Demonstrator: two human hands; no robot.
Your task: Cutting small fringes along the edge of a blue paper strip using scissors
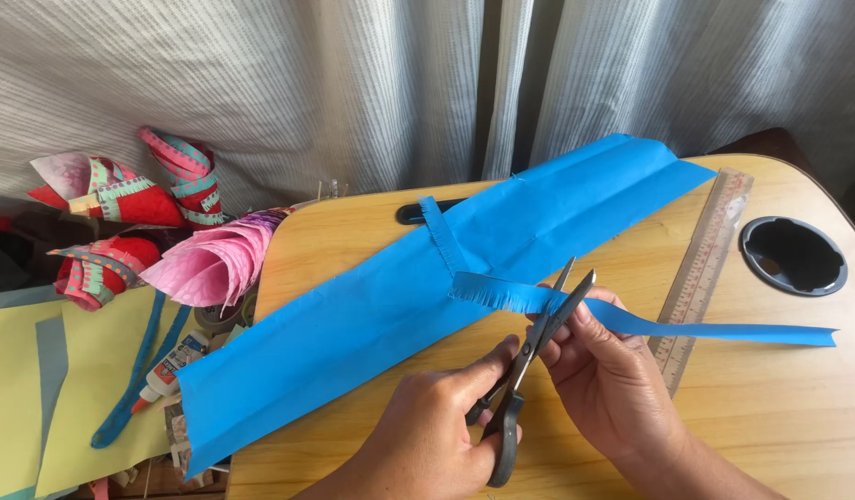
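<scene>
The left hand (pixel 437 421) is closed through the black handles of the scissors (pixel 529 356), whose blades stand a little apart with their tips at the lower edge of a blue strip (pixel 631 319). The right hand (pixel 608 370) pinches that strip between thumb and fingers just beside the blades. The strip runs from a fringed end near the middle of the table (pixel 798 417) out to the right, hanging free past the hand; its fringe is a row of short fine cuts along one edge. Behind it lies a large blue sheet (pixel 372 324), creased lengthwise, reaching from the table's left front corner to the far right; a second short fringed piece (pixel 439 231) lies across it. A ruler (pixel 710 264) rests under the strip on the right, beside a round black cup hole (pixel 793 255) sunk in the tabletop, which shows only dark inside. Left of the table lie a glue bottle (pixel 168 370) on yellow paper (pixel 85 389), a pink paper cone (pixel 219 264) and red paper cones (pixel 122 199) trimmed with patterned bands. A pale curtain (pixel 353 83) hangs behind.
</scene>
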